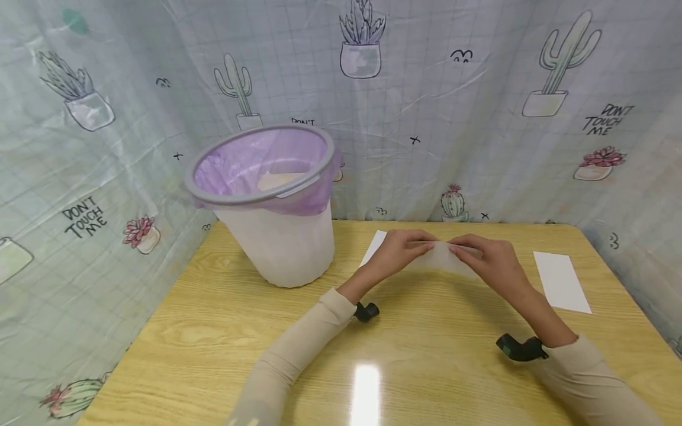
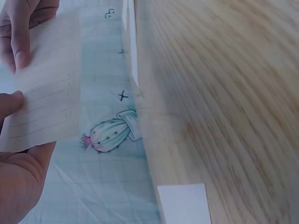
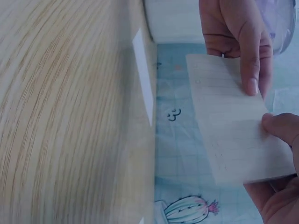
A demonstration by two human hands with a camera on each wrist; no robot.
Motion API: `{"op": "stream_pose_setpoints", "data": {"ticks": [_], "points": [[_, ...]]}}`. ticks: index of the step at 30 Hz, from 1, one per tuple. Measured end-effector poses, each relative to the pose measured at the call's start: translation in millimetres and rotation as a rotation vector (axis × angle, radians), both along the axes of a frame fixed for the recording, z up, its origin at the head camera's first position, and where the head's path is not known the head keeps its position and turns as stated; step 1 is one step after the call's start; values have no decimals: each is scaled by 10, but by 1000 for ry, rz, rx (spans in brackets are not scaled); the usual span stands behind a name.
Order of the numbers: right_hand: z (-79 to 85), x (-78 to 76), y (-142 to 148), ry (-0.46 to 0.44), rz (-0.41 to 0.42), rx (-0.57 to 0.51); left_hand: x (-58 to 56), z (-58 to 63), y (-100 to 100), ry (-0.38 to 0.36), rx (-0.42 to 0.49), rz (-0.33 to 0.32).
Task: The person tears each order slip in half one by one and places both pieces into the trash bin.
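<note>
Both hands pinch one lined sheet of paper along its upper edge, held just above the wooden table. The left hand grips it left of the middle, thumb on the near face; the right hand grips it just to the right, the fingertips close together. In the left wrist view the paper shows printed lines and a row of small marks. The right wrist view shows the same lined paper between the left thumb and the right thumb. No tear is visible in it.
A white bin with a purple liner stands at the back left, some pale paper inside. One white sheet lies on the table at right; another white sheet lies partly behind the left hand. A printed curtain hangs behind.
</note>
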State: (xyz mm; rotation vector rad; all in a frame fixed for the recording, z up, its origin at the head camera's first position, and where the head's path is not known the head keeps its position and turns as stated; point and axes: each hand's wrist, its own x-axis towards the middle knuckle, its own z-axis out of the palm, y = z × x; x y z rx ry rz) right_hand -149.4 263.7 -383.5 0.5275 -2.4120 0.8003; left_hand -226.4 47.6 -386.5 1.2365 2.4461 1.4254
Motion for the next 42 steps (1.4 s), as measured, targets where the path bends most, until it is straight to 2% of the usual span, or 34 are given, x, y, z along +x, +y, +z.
{"op": "stream_pose_setpoints", "data": {"ticks": [5, 7, 10, 16, 19, 27, 32, 42], "points": [[32, 20, -41, 25, -14, -51, 62, 28, 3, -24, 108, -6], [47, 32, -57, 9, -8, -75, 87, 39, 4, -27, 136, 3], [62, 51, -82, 2, 2, -95, 134, 64, 6, -30, 159, 24], [78, 65, -123, 9, 2, -99, 300, 251, -43, -15, 166, 62], [84, 62, -146, 7, 5, -110, 338, 293, -68, -3, 171, 71], [111, 50, -232, 20, 17, -126, 348, 333, -137, 41, 211, 67], [133, 66, -259, 37, 31, -161, 362, 366, -161, -13, 266, 33], [198, 113, -279, -2, 58, -276, 374, 376, -151, -97, 319, 32]]}}
